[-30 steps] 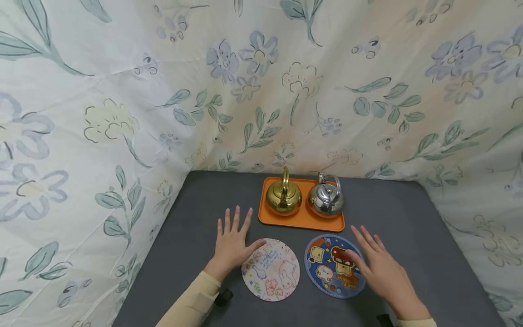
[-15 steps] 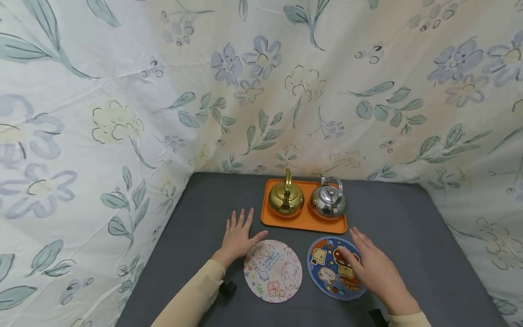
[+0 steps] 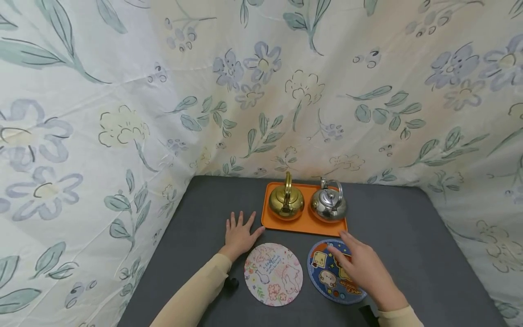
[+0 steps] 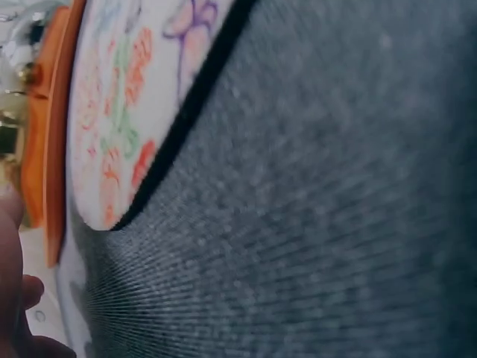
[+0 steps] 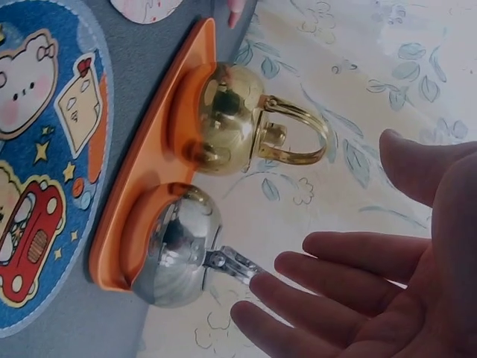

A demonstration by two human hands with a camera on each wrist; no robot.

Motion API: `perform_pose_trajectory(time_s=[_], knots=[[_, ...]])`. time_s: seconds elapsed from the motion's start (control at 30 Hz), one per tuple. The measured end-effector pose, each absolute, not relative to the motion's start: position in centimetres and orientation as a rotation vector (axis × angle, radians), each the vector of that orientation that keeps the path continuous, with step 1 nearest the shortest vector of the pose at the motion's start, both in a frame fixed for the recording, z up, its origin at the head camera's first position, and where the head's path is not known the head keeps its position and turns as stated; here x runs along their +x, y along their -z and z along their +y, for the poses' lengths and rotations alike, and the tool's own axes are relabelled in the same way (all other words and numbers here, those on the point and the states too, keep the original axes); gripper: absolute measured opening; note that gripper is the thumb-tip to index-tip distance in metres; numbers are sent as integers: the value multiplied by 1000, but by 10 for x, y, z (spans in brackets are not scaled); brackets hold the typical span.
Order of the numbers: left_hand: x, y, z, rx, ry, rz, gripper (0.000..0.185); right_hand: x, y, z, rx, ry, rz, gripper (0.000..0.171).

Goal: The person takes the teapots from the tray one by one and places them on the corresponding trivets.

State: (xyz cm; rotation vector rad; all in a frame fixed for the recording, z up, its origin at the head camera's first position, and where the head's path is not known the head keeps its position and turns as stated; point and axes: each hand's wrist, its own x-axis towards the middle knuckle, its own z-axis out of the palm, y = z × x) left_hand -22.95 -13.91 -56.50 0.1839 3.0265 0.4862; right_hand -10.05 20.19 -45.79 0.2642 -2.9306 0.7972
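A gold teapot (image 3: 286,200) and a silver teapot (image 3: 328,202) stand side by side on an orange tray (image 3: 304,225) at the back of the table. My left hand (image 3: 239,237) is spread with its fingers apart, left of the tray's front corner and holding nothing. Over the blue round mat (image 3: 327,278) with cartoon figures hangs my right hand (image 3: 363,263), its fingers extended toward the tray's front right corner. In the right wrist view the same palm (image 5: 417,298) faces the teapots with nothing in it.
A pale round mat (image 3: 273,274) with floral drawings lies between the hands, left of the blue one. Grey cloth (image 3: 392,218) covers the table. A flowered curtain (image 3: 261,91) rises behind it and at both sides.
My right hand has moved left and slightly forward, covering more of the blue mat. The left hand has shifted slightly toward the tray. The tray and teapots stay in place.
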Motion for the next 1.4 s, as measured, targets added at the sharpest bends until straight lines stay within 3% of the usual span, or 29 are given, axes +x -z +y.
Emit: perform_pose_trajectory(time_s=[0.3,1.4], knots=[[-241,570,-135,165,-474,2995,72,-107,454,191,255,-792,-2908,73],[-256,571,-119,103,-231,2982,70,-165,421,164,150,-891,-2899,70]])
